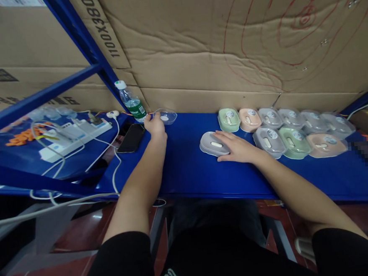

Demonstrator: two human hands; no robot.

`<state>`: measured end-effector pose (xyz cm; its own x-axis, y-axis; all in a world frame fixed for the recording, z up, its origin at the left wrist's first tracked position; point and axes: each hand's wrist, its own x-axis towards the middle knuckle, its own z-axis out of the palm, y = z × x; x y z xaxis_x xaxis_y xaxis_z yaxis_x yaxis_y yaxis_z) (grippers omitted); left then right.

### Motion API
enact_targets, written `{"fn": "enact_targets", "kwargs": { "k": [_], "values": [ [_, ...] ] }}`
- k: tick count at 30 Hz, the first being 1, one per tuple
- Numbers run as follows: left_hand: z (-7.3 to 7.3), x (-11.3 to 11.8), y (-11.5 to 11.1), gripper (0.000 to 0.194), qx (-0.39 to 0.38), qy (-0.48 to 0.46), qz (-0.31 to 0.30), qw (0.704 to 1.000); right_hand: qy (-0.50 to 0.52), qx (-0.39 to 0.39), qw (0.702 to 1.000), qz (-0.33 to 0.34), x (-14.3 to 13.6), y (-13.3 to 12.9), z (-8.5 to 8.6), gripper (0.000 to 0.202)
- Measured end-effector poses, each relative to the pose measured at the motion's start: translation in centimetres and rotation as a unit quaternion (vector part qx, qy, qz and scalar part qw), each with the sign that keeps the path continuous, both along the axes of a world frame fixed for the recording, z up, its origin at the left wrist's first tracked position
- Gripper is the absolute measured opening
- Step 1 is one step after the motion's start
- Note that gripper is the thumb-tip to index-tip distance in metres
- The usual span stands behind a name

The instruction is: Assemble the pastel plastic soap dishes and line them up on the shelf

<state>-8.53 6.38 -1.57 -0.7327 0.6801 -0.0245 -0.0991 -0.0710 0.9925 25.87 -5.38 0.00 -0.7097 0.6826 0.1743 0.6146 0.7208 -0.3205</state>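
On the blue table, my right hand rests against the right side of a grey container with a small white oval piece on it. Its fingers are partly spread over the container's edge. Farther left, my left hand reaches to a clear plastic lid with a round white label, its fingertips at the lid's left edge in a pinch. Two rows of lidded green, pink and grey containers sit to the right of my right hand.
A water bottle stands just behind my left hand, and a black phone lies left of it. Farther left are a white power strip, cables and orange pieces. Cardboard walls the back; a blue frame rises at left.
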Motion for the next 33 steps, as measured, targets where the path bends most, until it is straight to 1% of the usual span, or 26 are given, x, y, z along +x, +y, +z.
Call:
{"fn": "enact_targets", "kwargs": {
  "k": [2,3,5,6,7,8,9,10,12,14,15,17,19,23,29,33],
  "values": [
    [-0.4,-0.6,0.4,0.035,0.0,0.066,0.089,0.994,-0.004,-0.006,1.0,-0.007,0.0,0.0,0.0,0.102],
    [-0.4,-0.8,0.6,0.037,0.004,0.11,0.125,0.986,-0.006,-0.008,1.0,-0.01,0.0,0.0,0.0,0.101],
    [-0.4,-1.1,0.7,0.03,0.03,0.2,0.141,0.969,-0.011,-0.012,1.0,-0.014,0.0,0.1,0.0,0.101],
    [-0.2,-1.1,0.6,0.023,0.045,0.239,0.134,0.961,-0.013,-0.012,1.0,-0.014,0.1,0.1,0.0,0.101],
    [-0.1,-1.0,0.4,0.018,0.056,0.273,0.112,0.954,-0.013,-0.012,1.0,-0.014,0.1,0.1,-0.1,0.101],
    [0.0,-0.8,0.2,0.015,0.059,0.307,0.076,0.947,-0.013,-0.011,1.0,-0.013,0.1,0.2,-0.1,0.1],
    [0.1,-0.4,-0.2,0.014,0.054,0.345,0.029,0.937,-0.011,-0.01,1.0,-0.013,0.1,0.2,-0.2,0.1],
    [0.2,0.0,-0.5,0.015,0.04,0.388,-0.024,0.92,-0.008,-0.008,1.0,-0.011,0.1,0.2,-0.2,0.1],
    [0.1,1.0,-1.4,0.019,-0.012,0.48,-0.12,0.869,-0.001,-0.006,1.0,-0.008,0.2,0.3,-0.4,0.099],
    [-0.1,1.8,-2.1,0.026,-0.071,0.553,-0.186,0.809,0.004,-0.006,1.0,-0.006,0.2,0.4,-0.5,0.098],
    [-0.1,2.0,-2.4,0.03,-0.096,0.576,-0.205,0.786,0.006,-0.006,1.0,-0.006,0.2,0.4,-0.6,0.098],
    [-0.2,2.2,-2.7,0.036,-0.127,0.601,-0.222,0.757,0.011,-0.007,1.0,-0.005,0.3,0.4,-0.6,0.098],
    [-0.2,2.0,-2.8,0.042,-0.141,0.614,-0.219,0.745,0.014,-0.005,1.0,-0.003,0.3,0.5,-0.7,0.1],
    [-0.2,1.4,-2.6,0.048,-0.163,0.624,-0.197,0.739,0.012,0.0,1.0,0.004,0.3,0.5,-0.8,0.102],
    [-0.3,0.9,-2.3,0.051,-0.179,0.623,-0.16,0.745,0.011,0.0,1.0,0.006,0.3,0.5,-0.7,0.102],
    [-0.7,0.6,-2.0,0.05,-0.181,0.618,-0.166,0.747,0.003,-0.003,1.0,0.0,0.3,0.4,-0.6,0.103]
  ]
}}
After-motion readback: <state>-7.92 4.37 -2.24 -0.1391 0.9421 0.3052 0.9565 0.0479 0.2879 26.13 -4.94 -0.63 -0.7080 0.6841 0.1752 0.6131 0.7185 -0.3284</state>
